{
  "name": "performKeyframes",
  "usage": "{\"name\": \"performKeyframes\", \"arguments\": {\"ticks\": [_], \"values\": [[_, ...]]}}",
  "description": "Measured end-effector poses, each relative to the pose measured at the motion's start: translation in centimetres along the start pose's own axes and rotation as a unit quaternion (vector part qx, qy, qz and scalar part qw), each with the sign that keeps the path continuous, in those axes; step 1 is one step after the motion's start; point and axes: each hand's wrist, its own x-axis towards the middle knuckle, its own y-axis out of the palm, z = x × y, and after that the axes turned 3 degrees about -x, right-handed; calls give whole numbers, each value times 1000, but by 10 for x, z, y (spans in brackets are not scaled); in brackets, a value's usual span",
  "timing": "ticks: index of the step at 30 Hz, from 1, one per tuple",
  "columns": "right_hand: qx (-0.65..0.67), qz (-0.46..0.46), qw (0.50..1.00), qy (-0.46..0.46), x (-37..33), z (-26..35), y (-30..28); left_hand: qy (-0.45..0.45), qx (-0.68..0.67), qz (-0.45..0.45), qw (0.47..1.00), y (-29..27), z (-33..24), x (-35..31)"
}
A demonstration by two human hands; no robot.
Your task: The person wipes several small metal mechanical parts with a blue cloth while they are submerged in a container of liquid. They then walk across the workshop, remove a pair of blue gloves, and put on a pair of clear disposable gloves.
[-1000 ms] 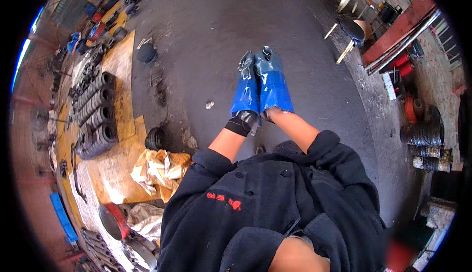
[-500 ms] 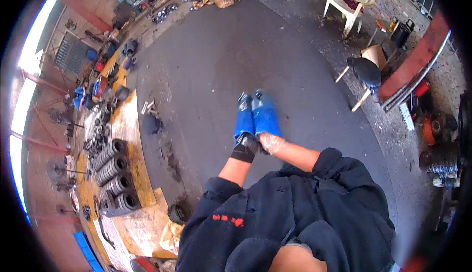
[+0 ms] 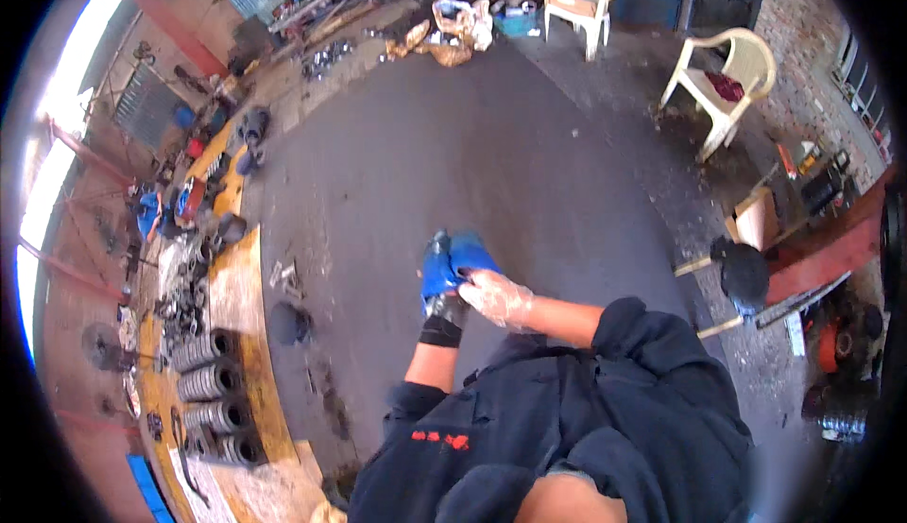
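Looks halfway: left hand point(image 3: 437, 271) apparently inside one of two blue gloves point(image 3: 472, 253), right hand point(image 3: 496, 297) outside the other, in clear film point(image 3: 516, 304), touching its blue edge. Left fingers hidden, right grip unclear; can't tell either. Gloves together above dark floor point(image 3: 378, 164).

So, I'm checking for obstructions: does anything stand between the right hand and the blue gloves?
Only the clear plastic glove it wears; otherwise nothing visible: the right hand is right at the blue gloves.

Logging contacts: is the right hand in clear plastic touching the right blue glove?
Touching: head view shows the right hand against the blue glove's lower edge.
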Motion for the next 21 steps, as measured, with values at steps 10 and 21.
{"name": "performKeyframes", "arguments": {"ticks": [10, 21], "values": [[117, -302, 943, 80, 213, -9, -170, 15, 61, -30, 998, 88, -37, 291], [475, -280, 826, 114, 465, -38, -412, 78, 97, 83, 989, 122, -55, 599]]}}
